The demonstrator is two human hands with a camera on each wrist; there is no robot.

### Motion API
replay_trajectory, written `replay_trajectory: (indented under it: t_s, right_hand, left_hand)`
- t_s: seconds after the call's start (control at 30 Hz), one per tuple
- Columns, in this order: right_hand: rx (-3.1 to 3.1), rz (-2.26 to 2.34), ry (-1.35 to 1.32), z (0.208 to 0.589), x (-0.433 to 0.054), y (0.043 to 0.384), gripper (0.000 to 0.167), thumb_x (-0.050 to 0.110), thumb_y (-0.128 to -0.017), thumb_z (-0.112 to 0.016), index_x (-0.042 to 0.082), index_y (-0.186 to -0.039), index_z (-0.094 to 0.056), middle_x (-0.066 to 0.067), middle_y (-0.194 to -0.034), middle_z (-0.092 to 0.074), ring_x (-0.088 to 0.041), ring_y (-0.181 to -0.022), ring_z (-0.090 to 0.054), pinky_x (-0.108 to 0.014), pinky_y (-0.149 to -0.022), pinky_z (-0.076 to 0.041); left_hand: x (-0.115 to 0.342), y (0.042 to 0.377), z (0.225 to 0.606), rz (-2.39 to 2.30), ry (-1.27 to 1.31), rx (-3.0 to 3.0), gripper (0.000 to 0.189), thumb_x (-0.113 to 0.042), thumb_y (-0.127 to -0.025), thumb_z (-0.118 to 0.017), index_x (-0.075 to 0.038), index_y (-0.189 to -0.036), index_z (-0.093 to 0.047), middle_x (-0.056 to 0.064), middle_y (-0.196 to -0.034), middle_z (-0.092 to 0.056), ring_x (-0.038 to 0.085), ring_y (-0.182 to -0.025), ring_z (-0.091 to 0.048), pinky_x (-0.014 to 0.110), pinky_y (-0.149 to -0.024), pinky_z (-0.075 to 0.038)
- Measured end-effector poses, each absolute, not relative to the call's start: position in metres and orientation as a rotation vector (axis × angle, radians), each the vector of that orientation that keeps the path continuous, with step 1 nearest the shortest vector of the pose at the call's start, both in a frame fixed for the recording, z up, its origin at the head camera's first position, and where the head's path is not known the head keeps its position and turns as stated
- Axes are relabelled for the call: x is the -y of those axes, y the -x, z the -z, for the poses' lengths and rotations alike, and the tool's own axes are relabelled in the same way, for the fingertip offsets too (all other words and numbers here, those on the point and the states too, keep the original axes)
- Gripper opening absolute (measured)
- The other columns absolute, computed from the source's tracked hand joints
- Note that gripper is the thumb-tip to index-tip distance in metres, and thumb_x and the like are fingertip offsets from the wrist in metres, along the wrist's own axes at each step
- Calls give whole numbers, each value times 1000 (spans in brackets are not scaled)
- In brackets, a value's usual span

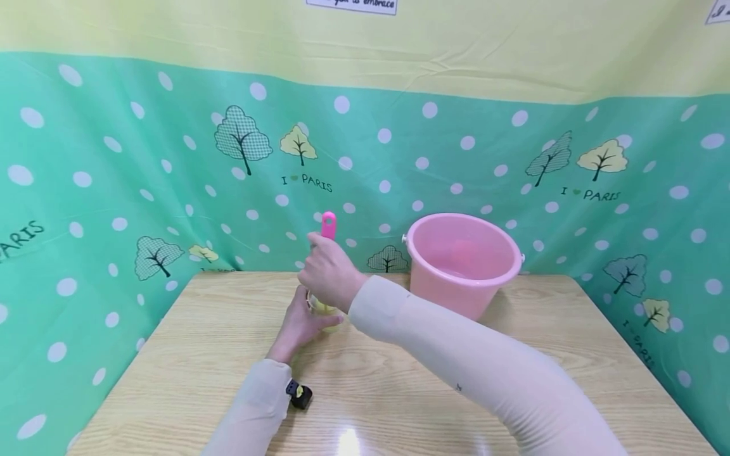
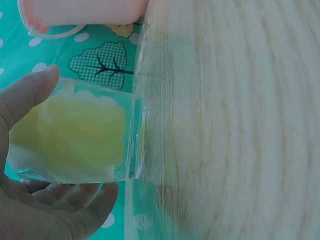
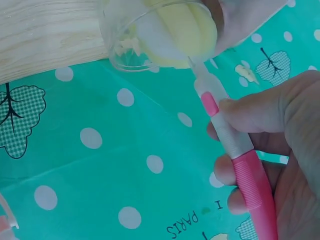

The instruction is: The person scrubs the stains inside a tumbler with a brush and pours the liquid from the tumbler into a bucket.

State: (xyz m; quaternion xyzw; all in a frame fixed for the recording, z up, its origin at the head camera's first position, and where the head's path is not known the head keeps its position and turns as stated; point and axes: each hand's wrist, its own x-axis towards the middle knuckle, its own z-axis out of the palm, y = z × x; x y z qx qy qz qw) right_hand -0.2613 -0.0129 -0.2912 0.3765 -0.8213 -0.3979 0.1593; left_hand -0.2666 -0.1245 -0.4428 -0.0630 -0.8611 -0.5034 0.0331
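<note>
Gripping pink-handled sponge brush (image 3: 250,182) in curled right hand (image 1: 331,271), pinning clear cup (image 2: 132,145) between thumb and fingers of left hand (image 1: 300,323), seemingly mid-scrub and calling for steady twisting!

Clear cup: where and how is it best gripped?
Probably by the side wall of the clear cup, from the person's left, as the left hand does: it is upright, and this leaves its open mouth free for the pink tool.

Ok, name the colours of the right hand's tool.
The tool is pink and whitish, clearest in the right wrist view.
</note>
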Motion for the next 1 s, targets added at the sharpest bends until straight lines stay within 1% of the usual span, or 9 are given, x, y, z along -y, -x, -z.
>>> replay_trajectory:
  t_s: [0.1, 0.27, 0.33, 0.43, 0.6, 0.7, 1.0]
  right_hand:
    - [2333, 1143, -1046, 293, 14, 263, 13, 39, -86, -64, 27, -89, -68, 9, -78, -66, -12, -68, -48, -33, -86, -29]
    - [2339, 1160, -992, 297, 13, 270, 16, 40, -85, -65, 26, -93, -69, 7, -78, -67, -13, -68, -48, -32, -85, -29]
    - [2347, 1156, -983, 297, 10, 273, 16, 40, -84, -66, 27, -94, -69, 7, -77, -67, -13, -66, -49, -33, -85, -29]
    - [2357, 1139, -972, 297, 6, 278, 15, 39, -84, -67, 28, -95, -69, 6, -77, -67, -14, -64, -50, -32, -84, -29]
    - [2383, 1081, -958, 297, -1, 284, 7, 33, -85, -63, 28, -86, -69, 7, -72, -65, -13, -62, -50, -32, -82, -30]
    - [2399, 1050, -966, 297, -3, 285, 6, 30, -84, -62, 28, -83, -67, 7, -70, -63, -12, -61, -49, -31, -82, -31]
    - [2451, 1038, -986, 295, -6, 283, 6, 31, -83, -61, 27, -81, -65, 9, -68, -60, -10, -61, -50, -31, -86, -31]
  left_hand:
    - [124, 265, 443, 1557, 197, 2642, 103, -26, -65, -88, -10, -145, -26, 17, -145, -39, 34, -130, -39, 49, -108, -32]
    - [122, 265, 443, 1553, 153, 2666, 90, -28, -65, -88, -5, -134, -35, 17, -131, -50, 33, -118, -49, 48, -101, -40]
    - [121, 265, 443, 1551, 143, 2672, 87, -29, -65, -88, -4, -131, -37, 18, -127, -52, 32, -114, -52, 49, -98, -42]
    - [120, 266, 443, 1571, 122, 2667, 88, -29, -64, -88, -3, -131, -37, 19, -130, -51, 33, -115, -52, 49, -99, -42]
    - [120, 267, 442, 1586, 106, 2653, 90, -26, -63, -89, -2, -132, -37, 23, -137, -45, 37, -121, -48, 51, -102, -39]
    - [120, 267, 442, 1580, 107, 2648, 88, -24, -63, -89, -2, -131, -38, 23, -137, -45, 38, -123, -47, 51, -102, -39]
    - [121, 268, 444, 1597, 88, 2642, 87, -24, -63, -89, -4, -131, -38, 20, -136, -46, 36, -121, -48, 50, -100, -42]
